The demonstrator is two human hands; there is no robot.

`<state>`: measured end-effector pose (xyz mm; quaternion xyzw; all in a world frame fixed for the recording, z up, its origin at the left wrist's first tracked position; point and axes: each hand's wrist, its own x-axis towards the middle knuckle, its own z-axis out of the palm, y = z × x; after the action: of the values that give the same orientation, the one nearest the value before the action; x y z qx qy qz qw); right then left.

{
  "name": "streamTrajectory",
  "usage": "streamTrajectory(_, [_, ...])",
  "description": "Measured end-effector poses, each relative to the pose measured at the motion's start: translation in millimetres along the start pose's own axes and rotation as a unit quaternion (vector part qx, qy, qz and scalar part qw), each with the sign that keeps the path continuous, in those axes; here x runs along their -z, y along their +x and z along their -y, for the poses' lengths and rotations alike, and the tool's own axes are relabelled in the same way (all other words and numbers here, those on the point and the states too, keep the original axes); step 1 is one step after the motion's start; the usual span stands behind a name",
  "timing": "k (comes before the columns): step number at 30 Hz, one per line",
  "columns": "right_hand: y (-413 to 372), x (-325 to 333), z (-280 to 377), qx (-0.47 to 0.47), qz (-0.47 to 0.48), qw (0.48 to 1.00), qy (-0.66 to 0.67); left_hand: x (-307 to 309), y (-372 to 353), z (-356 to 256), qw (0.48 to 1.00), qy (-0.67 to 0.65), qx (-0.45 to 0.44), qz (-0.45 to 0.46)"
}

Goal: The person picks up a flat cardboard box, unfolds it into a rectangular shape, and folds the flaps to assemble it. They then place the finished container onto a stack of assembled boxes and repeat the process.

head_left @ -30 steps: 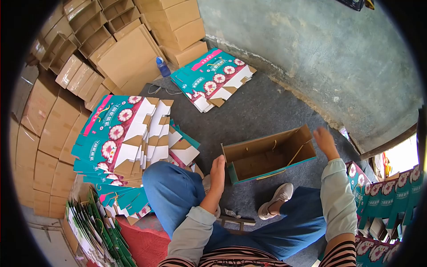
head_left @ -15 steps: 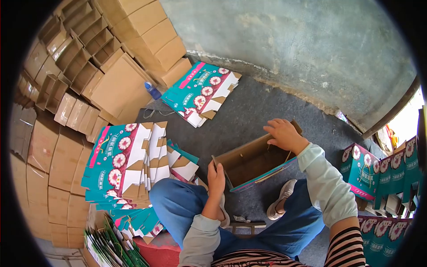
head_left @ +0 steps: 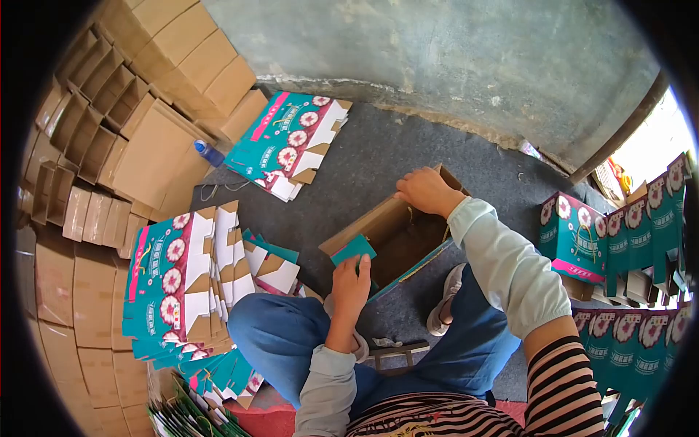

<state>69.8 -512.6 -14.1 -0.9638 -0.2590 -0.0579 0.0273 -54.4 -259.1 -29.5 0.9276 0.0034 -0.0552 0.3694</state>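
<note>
— While the person sits on the floor, where does the carton (head_left: 393, 237) lie?

— On the grey carpet (head_left: 378, 160), just in front of the knees and between the legs. Its open brown inside faces the camera, and a strip of its teal outer skin shows along the lower edge.

— What is the left hand (head_left: 351, 284) doing?

— It is at the near end of the carton. Its fingers (head_left: 360, 264) are clenched on a teal flap (head_left: 353, 249) that stands up from that end. I cannot tell how the thumb sits, because the flap hides it.

— And the right hand (head_left: 426, 191)?

— It is at the far end, with the pale sleeve stretched out over the carton. Its fingers (head_left: 408, 193) are curled over the top rim, grasping the brown wall there.

— What lies around them?

— On the person's left, just beside the knee, is a fanned stack of flat printed cartons (head_left: 182, 277), teal with round flower marks. A second stack (head_left: 291, 138) lies near the foot of the wall (head_left: 437, 44), well apart from both hands. A blue bottle (head_left: 210, 153) lies beside leaning brown cardboard sheets (head_left: 153, 153). On the right, made-up teal boxes (head_left: 575, 237) stand in rows. A light shoe (head_left: 442, 315) shows just below the carton's lower edge.
</note>
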Motion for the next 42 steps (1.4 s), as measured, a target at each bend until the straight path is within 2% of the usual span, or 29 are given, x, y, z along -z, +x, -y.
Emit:
streamTrajectory(1, [-0.7,-0.9,-2.5,0.015,-0.006,1.000,0.001,-2.4,0.5,2.4,1.000,0.008,-0.010,-0.006])
streamTrajectory(4, [-12.5,22.2,-18.9,-0.066,-0.055,0.995,-0.053,-3.0,2.3,8.5,0.999,0.042,-0.016,0.001])
streamTrajectory(7, [-28.6,37.5,-33.6,-0.280,0.010,0.958,0.055,-6.7,4.1,14.8,0.999,-0.006,-0.029,-0.020])
streamTrajectory(10, [-36.8,32.2,-40.4,-0.358,0.018,0.926,0.115,-4.8,2.9,8.4,0.998,-0.046,-0.037,-0.027])
streamTrajectory(13, [-35.1,6.2,-51.6,-0.258,0.104,0.949,0.148,-3.0,2.4,6.1,0.999,-0.033,-0.037,-0.013])
streamTrajectory(16, [-47.5,2.3,-32.2,-0.124,0.209,0.966,0.083,-3.7,3.6,8.6,0.997,-0.056,-0.044,-0.008])
streamTrajectory(20, [-37.5,-8.4,-24.4,-0.069,0.316,0.946,0.002,0.9,2.4,7.9,0.996,-0.080,-0.028,0.017])
streamTrajectory(22, [-38.3,-2.1,-27.7,-0.104,0.283,0.953,0.039,-4.3,2.8,23.2,0.995,-0.092,-0.042,0.014])
streamTrajectory(25, [-45.6,-3.7,-44.2,-0.128,0.219,0.963,0.095,-7.5,-0.5,36.3,0.981,-0.193,0.000,0.008])
streamTrajectory(29, [-54.7,12.2,-50.9,-0.138,0.181,0.966,0.120,-3.5,-2.1,35.3,0.985,-0.170,0.014,0.029])
streamTrajectory(32, [-49.6,36.8,-37.0,-0.159,0.214,0.963,0.027,-0.8,-1.4,33.9,0.989,-0.139,0.015,0.047])
streamTrajectory(35, [-41.2,44.4,-7.3,-0.104,0.263,0.953,-0.106,-4.5,-1.4,32.3,0.990,-0.135,0.023,0.034])
streamTrajectory(36, [-43.1,35.9,-0.1,-0.072,0.227,0.964,-0.118,-4.1,-1.7,30.0,0.990,-0.132,0.024,0.032])
streamTrajectory(38, [-48.4,3.3,-6.7,-0.062,0.199,0.977,-0.043,-2.5,-2.0,27.3,0.990,-0.135,0.022,0.024])
streamTrajectory(40, [-55.9,-7.0,-13.4,-0.073,0.192,0.976,0.069,-1.9,-5.4,28.0,0.988,-0.150,0.020,0.014])
streamTrajectory(42, [-60.5,-11.2,-29.4,-0.073,0.171,0.976,0.113,-4.2,-5.9,34.4,0.989,-0.146,0.019,0.002])
